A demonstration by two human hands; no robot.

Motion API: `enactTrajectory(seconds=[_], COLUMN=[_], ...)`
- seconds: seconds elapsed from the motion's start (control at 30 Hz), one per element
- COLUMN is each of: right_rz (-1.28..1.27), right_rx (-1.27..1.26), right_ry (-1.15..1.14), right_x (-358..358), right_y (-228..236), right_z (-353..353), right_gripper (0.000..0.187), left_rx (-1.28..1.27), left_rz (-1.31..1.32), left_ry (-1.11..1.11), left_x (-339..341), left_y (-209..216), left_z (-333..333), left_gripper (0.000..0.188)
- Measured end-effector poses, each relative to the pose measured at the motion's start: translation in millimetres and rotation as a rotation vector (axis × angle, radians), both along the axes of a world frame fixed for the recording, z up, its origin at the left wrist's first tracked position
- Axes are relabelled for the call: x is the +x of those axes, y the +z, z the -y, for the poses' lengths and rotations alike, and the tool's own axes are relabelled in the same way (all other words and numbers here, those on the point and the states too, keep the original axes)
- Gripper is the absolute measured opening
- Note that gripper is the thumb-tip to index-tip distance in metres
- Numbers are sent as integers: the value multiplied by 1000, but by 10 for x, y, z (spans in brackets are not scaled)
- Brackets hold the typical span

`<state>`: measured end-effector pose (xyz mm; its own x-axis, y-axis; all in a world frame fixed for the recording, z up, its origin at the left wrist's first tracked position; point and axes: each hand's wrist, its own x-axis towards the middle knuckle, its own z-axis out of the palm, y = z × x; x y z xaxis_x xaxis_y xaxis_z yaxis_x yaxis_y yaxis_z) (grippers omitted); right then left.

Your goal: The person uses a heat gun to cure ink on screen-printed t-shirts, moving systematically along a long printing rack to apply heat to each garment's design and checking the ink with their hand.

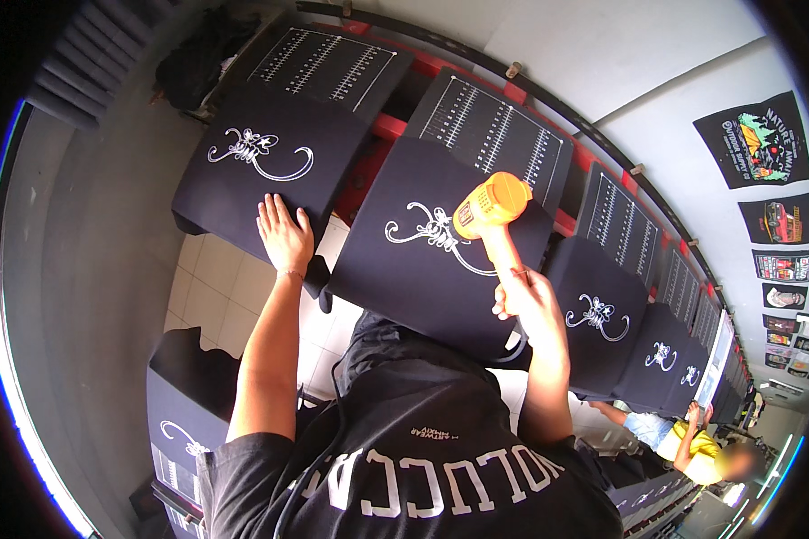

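Observation:
My right hand is wrapped round the handle of an orange hair dryer. The dryer is held over a black shirt with a white swirling print, covering part of that print. To the left, my left hand lies flat with fingers stretched, palm down on the lower edge of another black shirt. A matching white print shows above its fingertips. Both shirts are spread over dark boards with white ruler marks.
More boards with printed black shirts run off to the right along a red frame and a dark rail. Behind me stands another shirt board. A co-worker in yellow works at the far right. Printed sample cloths hang on the wall.

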<state>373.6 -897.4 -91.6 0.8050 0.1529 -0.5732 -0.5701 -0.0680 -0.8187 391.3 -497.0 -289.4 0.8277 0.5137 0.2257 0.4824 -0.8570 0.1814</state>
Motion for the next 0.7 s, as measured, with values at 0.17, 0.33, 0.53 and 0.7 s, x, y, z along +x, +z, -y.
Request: enactTrajectory(seconds=[0.17, 0.33, 0.53, 0.7], right_rz=[-1, -15, 3, -25], right_rx=[6, -36, -76, -30], right_ry=[63, 71, 67, 31], right_x=[-129, -231, -330, -398], right_y=[10, 125, 170, 124], right_z=[-20, 0, 52, 168], right_gripper=[27, 25, 25, 24], left_rx=[1, 12, 19, 21], left_rz=[0, 4, 17, 28], left_ry=[-1, 2, -3, -7], left_x=[5, 2, 7, 0], left_y=[-20, -33, -38, -37], left_z=[-7, -4, -2, -4], left_gripper=[60, 59, 59, 58])
